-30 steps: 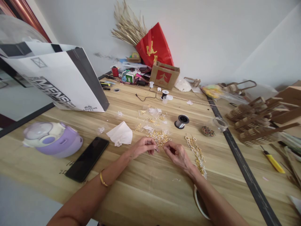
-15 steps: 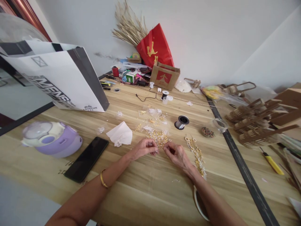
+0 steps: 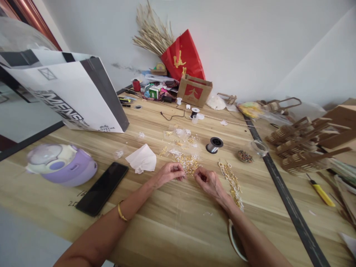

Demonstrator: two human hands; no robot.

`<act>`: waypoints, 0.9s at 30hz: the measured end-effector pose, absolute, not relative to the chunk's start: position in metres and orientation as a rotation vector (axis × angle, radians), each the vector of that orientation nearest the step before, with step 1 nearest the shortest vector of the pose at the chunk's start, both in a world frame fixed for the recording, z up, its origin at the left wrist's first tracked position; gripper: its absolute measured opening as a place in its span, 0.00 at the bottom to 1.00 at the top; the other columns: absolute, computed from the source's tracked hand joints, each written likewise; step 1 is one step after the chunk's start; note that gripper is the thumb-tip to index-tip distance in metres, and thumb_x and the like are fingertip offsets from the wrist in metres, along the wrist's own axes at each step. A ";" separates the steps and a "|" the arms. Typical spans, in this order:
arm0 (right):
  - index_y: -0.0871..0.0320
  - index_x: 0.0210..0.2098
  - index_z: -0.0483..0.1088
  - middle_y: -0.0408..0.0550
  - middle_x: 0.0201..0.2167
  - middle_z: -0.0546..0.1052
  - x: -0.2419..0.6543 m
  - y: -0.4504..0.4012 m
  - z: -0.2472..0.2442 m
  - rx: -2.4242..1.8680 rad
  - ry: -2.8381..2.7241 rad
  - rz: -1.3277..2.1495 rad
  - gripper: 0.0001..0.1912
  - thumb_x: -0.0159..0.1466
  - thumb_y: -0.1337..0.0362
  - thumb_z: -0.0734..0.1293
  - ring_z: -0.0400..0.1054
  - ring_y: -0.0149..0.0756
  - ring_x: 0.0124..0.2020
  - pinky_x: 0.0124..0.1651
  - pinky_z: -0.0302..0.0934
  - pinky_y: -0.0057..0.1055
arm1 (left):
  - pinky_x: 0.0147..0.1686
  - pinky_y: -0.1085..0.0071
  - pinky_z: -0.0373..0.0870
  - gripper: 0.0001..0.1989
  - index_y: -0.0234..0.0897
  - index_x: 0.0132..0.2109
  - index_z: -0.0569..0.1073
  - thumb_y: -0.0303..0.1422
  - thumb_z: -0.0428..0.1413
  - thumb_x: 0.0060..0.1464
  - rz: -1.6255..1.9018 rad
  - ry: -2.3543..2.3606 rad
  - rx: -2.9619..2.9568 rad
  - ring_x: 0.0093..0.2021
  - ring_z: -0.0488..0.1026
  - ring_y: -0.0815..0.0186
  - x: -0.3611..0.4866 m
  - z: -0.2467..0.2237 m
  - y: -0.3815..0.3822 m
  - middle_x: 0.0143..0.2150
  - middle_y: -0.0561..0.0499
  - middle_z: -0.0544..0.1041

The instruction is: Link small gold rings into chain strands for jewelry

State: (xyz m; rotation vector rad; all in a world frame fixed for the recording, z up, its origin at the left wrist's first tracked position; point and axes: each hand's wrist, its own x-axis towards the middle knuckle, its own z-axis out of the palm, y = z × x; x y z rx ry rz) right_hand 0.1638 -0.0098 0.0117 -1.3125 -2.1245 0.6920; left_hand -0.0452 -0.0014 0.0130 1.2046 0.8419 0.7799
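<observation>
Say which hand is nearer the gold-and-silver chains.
Right. The right hand is just left of the chains, its wrist close beside them; the left hand is farther left, on the right hand's far side from them.

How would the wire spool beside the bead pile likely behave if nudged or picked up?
The wire spool stands on one of its round flanges, so a light push would probably slide it rather than roll it. Tipped onto its side, it would likely roll on those flanges. The body looks rigid, so it should keep its shape when gripped.
</observation>
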 end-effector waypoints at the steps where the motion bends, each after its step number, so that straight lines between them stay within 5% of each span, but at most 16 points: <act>1: 0.59 0.25 0.66 0.38 0.15 0.63 0.164 -0.009 0.011 -1.316 -2.126 0.687 0.09 0.60 0.64 0.60 0.55 0.26 0.16 0.21 0.48 0.23 | 0.33 0.73 0.69 0.14 0.31 0.31 0.70 0.39 0.61 0.47 0.781 0.844 1.206 0.29 0.72 0.71 -0.045 0.013 -0.001 0.30 0.49 0.77; 8: 0.58 0.26 0.68 0.39 0.16 0.67 0.166 -0.009 0.011 -1.331 -2.158 0.636 0.09 0.60 0.65 0.60 0.58 0.27 0.16 0.21 0.50 0.24 | 0.31 0.74 0.68 0.15 0.31 0.30 0.70 0.40 0.62 0.44 0.779 0.882 1.231 0.28 0.71 0.71 -0.044 0.015 -0.001 0.28 0.50 0.76; 13: 0.59 0.39 0.70 0.45 0.24 0.73 0.161 -0.015 0.023 -1.309 -2.096 0.576 0.10 0.62 0.64 0.60 0.62 0.29 0.18 0.23 0.54 0.25 | 0.30 0.75 0.67 0.15 0.31 0.29 0.70 0.40 0.62 0.44 0.781 0.868 1.274 0.27 0.71 0.71 -0.042 0.010 -0.001 0.26 0.51 0.75; 18: 0.59 0.44 0.67 0.41 0.20 0.69 0.153 -0.027 0.037 -1.213 -1.992 0.528 0.11 0.64 0.65 0.59 0.57 0.26 0.15 0.20 0.51 0.24 | 0.30 0.74 0.66 0.15 0.31 0.29 0.70 0.40 0.62 0.45 0.786 0.854 1.303 0.27 0.70 0.71 -0.040 0.008 -0.002 0.26 0.50 0.75; 23: 0.57 0.46 0.65 0.50 0.37 0.73 0.146 -0.032 0.028 -1.048 -2.108 0.573 0.10 0.65 0.67 0.59 0.67 0.28 0.25 0.29 0.61 0.25 | 0.31 0.75 0.65 0.14 0.31 0.30 0.70 0.39 0.60 0.49 0.808 0.818 1.381 0.28 0.69 0.71 -0.039 0.003 -0.003 0.26 0.51 0.73; 27: 0.56 0.42 0.66 0.48 0.34 0.73 0.144 -0.031 0.018 -1.004 -2.204 0.612 0.08 0.66 0.69 0.57 0.69 0.32 0.31 0.34 0.62 0.27 | 0.31 0.74 0.64 0.12 0.31 0.31 0.70 0.37 0.58 0.51 0.827 0.822 1.437 0.29 0.68 0.71 -0.039 -0.001 -0.003 0.27 0.52 0.71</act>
